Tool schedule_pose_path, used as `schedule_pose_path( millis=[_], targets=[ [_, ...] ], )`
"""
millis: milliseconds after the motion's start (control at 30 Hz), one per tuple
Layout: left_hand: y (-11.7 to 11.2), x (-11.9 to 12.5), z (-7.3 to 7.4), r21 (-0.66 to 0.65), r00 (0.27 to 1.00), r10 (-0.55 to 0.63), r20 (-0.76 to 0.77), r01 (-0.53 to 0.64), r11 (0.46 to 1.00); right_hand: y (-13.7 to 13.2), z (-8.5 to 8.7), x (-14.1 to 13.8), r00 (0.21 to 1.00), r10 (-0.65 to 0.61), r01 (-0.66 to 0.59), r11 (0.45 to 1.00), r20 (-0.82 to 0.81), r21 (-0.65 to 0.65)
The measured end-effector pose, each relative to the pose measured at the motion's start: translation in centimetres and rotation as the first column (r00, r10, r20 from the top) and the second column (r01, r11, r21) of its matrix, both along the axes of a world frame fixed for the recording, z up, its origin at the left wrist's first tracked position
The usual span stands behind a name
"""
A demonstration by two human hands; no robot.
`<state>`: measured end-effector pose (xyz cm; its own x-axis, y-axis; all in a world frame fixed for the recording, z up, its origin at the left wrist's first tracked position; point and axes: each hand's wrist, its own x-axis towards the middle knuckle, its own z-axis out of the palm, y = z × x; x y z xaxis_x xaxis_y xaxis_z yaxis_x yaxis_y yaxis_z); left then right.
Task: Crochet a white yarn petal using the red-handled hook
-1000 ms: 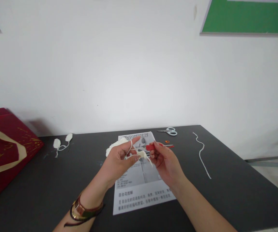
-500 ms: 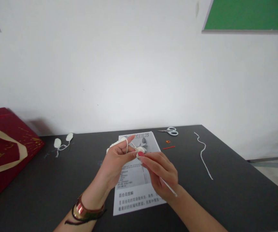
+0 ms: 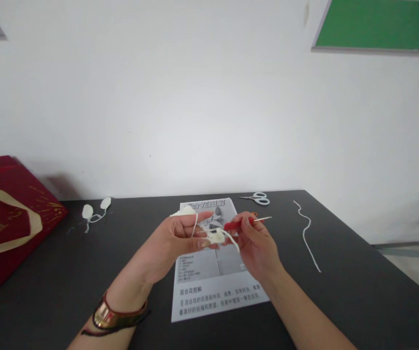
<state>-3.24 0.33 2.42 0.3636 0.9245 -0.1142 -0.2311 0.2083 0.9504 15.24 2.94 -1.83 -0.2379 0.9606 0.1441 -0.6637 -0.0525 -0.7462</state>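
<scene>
Have a small white yarn piece [image 3: 216,236] pinched between thumb and fingers of the left hand [image 3: 173,238], up over a printed sheet [image 3: 220,291] and near the right hand [image 3: 258,245]. Have a white strand [image 3: 195,224] looped over the left index finger, and a loose tail [image 3: 234,240] curving down beside the right fingertips. Gripping a red-handled hook [image 3: 233,225] in the right hand, with thin metal shaft pointing out to the right. Cannot quite tell, at so small a scale, about any contact between hook and yarn piece. Can see a heap of yarn [image 3: 185,210] behind the left hand, partly hidden. Farther back, can see scissors [image 3: 255,197] on the black table [image 3: 67,262], and to the right, a wavy cord [image 3: 309,222]. Off left, can see two white leaf-shaped pieces [image 3: 87,211] joined by yarn, near a dark red bag [image 3: 16,194] with a gold ribbon [image 3: 37,222]. Wearing a gold-toned bracelet [image 3: 102,315] on the left wrist.
</scene>
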Motion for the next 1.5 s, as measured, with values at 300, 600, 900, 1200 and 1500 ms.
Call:
schedule_pose_path(
  millis=[300,600,900,1200,1500],
  targets=[
    [-0.7,-0.1,0.1,-0.010,0.984,-0.115,-0.135,0.115,0.993,0.2,1.1,1.3,0.998,0.002,-0.008,0.996,0.063,0.091],
    [-0.9,-0.1,-0.2,0.075,0.950,-0.147,-0.276,0.174,0.982,0.0,1.8,2.4,0.983,-0.040,-0.005,0.971,0.180,0.240],
    [-0.8,-0.1,0.0,0.071,0.937,-0.159,-0.310,0.189,0.979,0.2,1.4,2.6,0.985,0.015,-0.055,0.973,0.174,0.224],
    [-0.6,-0.2,0.0,0.115,0.916,-0.124,-0.382,0.180,0.977,-0.1,1.4,3.1,0.960,-0.088,-0.025,0.917,0.265,0.398],
    [-0.4,0.3,0.5,0.202,0.844,0.043,-0.535,0.078,0.976,-1.4,1.8,3.4,0.801,-0.394,-0.029,0.727,0.451,0.686]
  ],
)
